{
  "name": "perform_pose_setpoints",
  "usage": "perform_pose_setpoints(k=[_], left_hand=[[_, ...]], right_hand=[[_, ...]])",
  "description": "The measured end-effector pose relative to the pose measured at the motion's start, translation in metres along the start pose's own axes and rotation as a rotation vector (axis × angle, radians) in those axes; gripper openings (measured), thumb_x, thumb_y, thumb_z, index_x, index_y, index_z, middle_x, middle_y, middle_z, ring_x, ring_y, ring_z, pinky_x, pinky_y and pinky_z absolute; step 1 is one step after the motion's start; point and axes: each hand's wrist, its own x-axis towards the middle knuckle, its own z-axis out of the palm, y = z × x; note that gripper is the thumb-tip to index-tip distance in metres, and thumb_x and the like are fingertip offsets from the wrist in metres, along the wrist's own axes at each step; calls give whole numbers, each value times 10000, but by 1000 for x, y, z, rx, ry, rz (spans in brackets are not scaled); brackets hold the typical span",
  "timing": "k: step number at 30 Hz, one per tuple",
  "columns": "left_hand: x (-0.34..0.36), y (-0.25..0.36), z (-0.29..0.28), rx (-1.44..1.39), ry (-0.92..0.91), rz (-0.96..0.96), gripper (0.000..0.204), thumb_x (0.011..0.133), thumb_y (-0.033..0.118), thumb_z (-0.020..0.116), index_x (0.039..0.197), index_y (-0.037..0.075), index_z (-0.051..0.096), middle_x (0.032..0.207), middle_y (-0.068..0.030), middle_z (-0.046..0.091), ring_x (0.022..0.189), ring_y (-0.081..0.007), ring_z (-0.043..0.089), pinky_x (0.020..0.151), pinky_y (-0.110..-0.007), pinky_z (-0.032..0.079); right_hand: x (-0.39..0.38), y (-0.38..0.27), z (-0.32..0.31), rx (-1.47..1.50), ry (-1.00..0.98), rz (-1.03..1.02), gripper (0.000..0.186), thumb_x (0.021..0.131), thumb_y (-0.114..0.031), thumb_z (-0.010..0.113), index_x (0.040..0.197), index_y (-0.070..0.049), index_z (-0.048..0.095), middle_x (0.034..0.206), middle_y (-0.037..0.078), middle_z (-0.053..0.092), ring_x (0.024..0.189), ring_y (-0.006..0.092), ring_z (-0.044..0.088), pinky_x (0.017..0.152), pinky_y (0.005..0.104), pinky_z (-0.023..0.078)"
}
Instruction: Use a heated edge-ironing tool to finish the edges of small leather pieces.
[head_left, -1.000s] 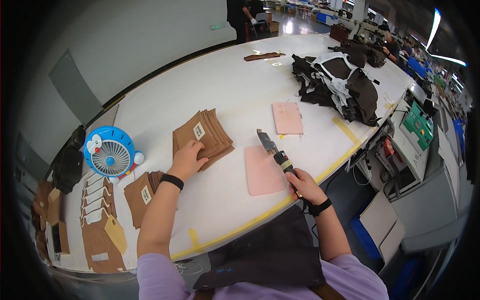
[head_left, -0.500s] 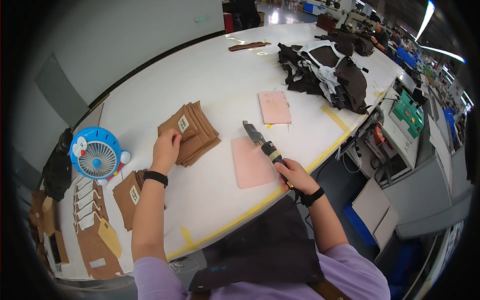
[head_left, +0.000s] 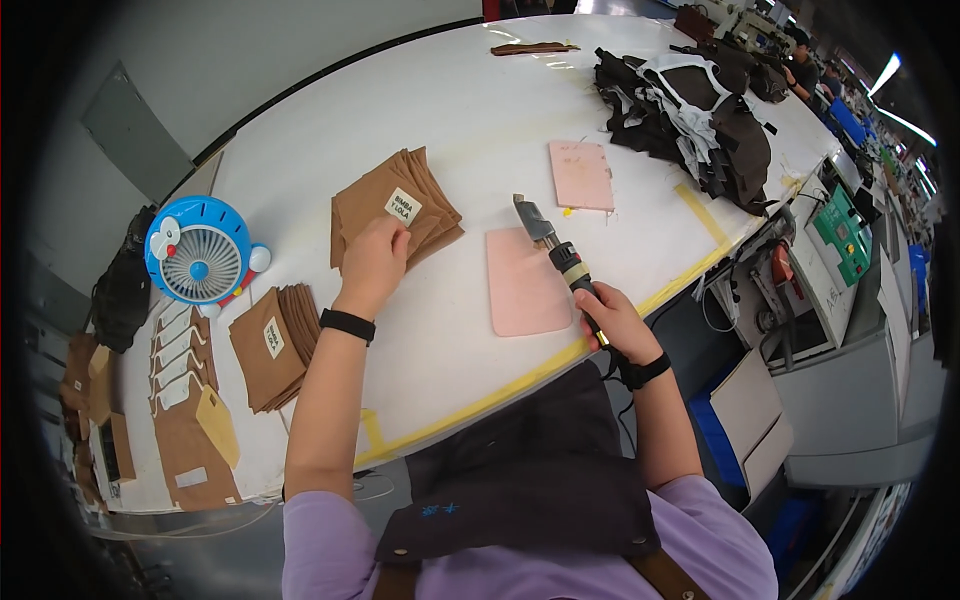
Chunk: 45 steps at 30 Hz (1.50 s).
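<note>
My left hand is at the near edge of a fanned stack of brown fabric pieces, below a white label on the top one. Its fingers are curled together on the top piece; the fingertips are partly hidden. In my right hand is a corded, wand-shaped hand tool with a dark grip and a flat metal tip. The tip points up and away, over the far right corner of a pink rectangular pad. A smaller pink pad lies beyond the tip.
A second labelled brown stack lies left of my forearm, near brown pieces with white strips. A blue fan stands at the left. Dark fabric is heaped far right. Yellow tape lines the table's near edge.
The view has shifted, so the table's contents sit differently in the picture. My left hand remains at the upper brown stack, and my right hand still holds the tool above the pink pad.
</note>
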Motion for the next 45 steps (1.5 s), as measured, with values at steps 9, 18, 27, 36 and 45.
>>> perform_pose_setpoints(k=[9,18,27,36,45], left_hand=[[64,-23,-64,75,389,-243,103,977,151,602,944,54,602,915,-141,662,825,-351,649,712,-439,514],[-44,89,37,-166,-102,220,65,934,94,633,940,37,604,880,-149,629,825,-380,622,692,-468,495],[-101,125,81,-5,-221,375,129,914,55,562,1013,19,637,1277,-162,654,1293,-362,578,1017,-444,503],[-102,122,78,-101,-282,431,102,920,61,549,965,9,623,1261,-159,652,1291,-367,575,1036,-433,494],[-74,126,42,-80,-654,594,230,867,179,715,1030,29,654,1190,-168,644,1229,-382,583,995,-440,517]], right_hand=[[-7,-2,3,-27,-12,-17,349,1036,-356,577,916,-32,530,655,20,556,457,100,510,448,261,418],[-4,2,4,-3,26,-36,335,1040,-338,575,920,-29,525,650,20,552,449,99,508,432,267,412],[-16,4,0,-8,17,-73,330,1043,-330,585,976,-10,547,646,13,554,453,93,517,435,254,419],[-101,-4,-4,-579,23,29,430,1001,-358,623,1134,45,555,707,177,649,538,272,659,530,387,504],[-29,-4,23,-978,130,-255,395,992,-329,576,1034,62,530,847,287,684,852,461,674,762,531,530]])
